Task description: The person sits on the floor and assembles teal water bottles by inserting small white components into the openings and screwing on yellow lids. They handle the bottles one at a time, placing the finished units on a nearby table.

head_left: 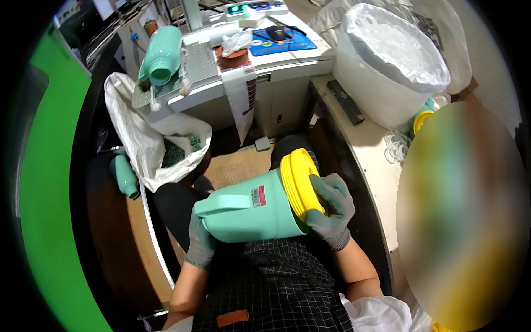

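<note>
A mint-green plastic pitcher (251, 221) lies on its side across my lap, its handle upward and a small red-and-white label on its wall. My left hand (200, 238), in a grey glove, grips the pitcher's base end; most of its fingers are hidden behind the plastic. At the mouth, my gloved right hand (334, 213) holds a yellow screw-ring lid (298, 182) by its outer side, thumb and fingers bent round the edge. The lid sits tilted against the rim, and a dark gap shows at its lower edge.
Ahead stands a white machine table (182, 102) with another green bottle (164, 52) and a blue mat (282, 41). A white sack (133, 127) with green scraps is at left. On the right bench (370, 160) are a big bag of clear rings (387, 61) and loose rings (395, 146).
</note>
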`<state>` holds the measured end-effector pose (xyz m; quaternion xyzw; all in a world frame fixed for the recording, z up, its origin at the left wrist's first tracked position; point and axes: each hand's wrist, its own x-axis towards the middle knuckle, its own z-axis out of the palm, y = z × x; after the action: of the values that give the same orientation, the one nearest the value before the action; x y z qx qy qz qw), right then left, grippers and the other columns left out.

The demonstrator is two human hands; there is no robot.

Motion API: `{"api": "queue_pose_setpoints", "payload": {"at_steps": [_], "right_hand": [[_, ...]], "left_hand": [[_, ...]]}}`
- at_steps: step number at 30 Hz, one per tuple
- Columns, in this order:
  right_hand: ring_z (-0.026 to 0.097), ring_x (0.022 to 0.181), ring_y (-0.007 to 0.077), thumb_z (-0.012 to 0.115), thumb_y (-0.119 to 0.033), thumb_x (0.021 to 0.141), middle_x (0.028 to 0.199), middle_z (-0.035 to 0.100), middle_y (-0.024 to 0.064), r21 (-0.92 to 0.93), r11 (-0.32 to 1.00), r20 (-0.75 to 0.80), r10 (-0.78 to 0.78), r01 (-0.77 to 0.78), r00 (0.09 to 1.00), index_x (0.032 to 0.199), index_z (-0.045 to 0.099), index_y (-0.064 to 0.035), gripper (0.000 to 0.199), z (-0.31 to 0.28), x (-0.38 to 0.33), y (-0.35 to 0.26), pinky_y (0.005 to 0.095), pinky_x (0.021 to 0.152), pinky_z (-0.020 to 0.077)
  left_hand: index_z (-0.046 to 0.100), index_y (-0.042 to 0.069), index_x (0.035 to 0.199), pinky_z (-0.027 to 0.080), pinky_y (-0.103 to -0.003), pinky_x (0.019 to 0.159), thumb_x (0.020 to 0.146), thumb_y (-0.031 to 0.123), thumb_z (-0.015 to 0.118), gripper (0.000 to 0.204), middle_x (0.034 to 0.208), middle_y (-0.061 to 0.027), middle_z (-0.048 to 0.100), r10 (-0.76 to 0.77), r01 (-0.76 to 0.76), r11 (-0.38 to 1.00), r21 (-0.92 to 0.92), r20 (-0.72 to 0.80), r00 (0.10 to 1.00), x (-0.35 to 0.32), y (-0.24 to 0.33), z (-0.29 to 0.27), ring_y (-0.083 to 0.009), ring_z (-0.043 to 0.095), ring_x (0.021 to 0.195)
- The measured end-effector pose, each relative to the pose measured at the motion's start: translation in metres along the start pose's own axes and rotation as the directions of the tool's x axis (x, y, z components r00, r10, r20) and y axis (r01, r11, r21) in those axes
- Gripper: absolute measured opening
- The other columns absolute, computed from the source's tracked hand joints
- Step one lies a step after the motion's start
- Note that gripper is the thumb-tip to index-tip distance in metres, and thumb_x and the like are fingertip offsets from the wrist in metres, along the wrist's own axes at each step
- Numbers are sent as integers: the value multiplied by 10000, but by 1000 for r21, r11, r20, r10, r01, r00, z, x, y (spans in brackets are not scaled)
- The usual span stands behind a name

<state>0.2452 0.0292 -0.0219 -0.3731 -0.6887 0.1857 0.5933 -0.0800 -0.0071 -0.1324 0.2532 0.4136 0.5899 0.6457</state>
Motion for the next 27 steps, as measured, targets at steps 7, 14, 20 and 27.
{"api": "queue_pose_setpoints", "payload": {"at_steps": [7, 14, 20, 27], "right_hand": [[610, 805, 240, 919, -313, 692, 935, 628, 91, -9, 988, 124, -151, 153, 981, 1163, 750, -3, 588, -2, -1, -18, 341, 722, 501], [608, 828, 233, 846, -278, 788, 948, 621, 145, 29, 994, -24, 103, -103, 994, 1143, 716, 44, 497, 7, -29, -11, 349, 728, 506], [606, 915, 245, 756, -144, 803, 1025, 632, 150, 111, 983, -87, 156, -146, 984, 1196, 672, 55, 449, 22, -28, -14, 353, 794, 505], [500, 1367, 254, 424, -634, 1054, 1542, 495, 125, 552, 770, -222, 505, -320, 834, 1538, 434, -5, 794, -30, -27, -19, 440, 1183, 353]], "left_hand": [[579, 62, 1337, 543, -309, 993, 1130, 271, 430, 330, 1249, -68, 674, -181, 193, 941, -279, 69, 981, 3, -7, -6, -180, 664, 1122], [614, 86, 1180, 539, -294, 867, 1118, 289, 453, 266, 1070, -21, 676, 230, -224, 973, 54, -154, 961, -12, 14, 12, -115, 650, 972], [629, 68, 1143, 541, -294, 864, 1140, 284, 380, 329, 1032, -42, 686, 353, -314, 917, 244, -131, 927, -30, 59, 69, -151, 664, 905], [626, 73, 1163, 565, -433, 973, 1119, 276, 403, 305, 1156, -106, 689, 249, -242, 965, -101, 61, 967, -2, 60, 32, -247, 667, 1064]]}}
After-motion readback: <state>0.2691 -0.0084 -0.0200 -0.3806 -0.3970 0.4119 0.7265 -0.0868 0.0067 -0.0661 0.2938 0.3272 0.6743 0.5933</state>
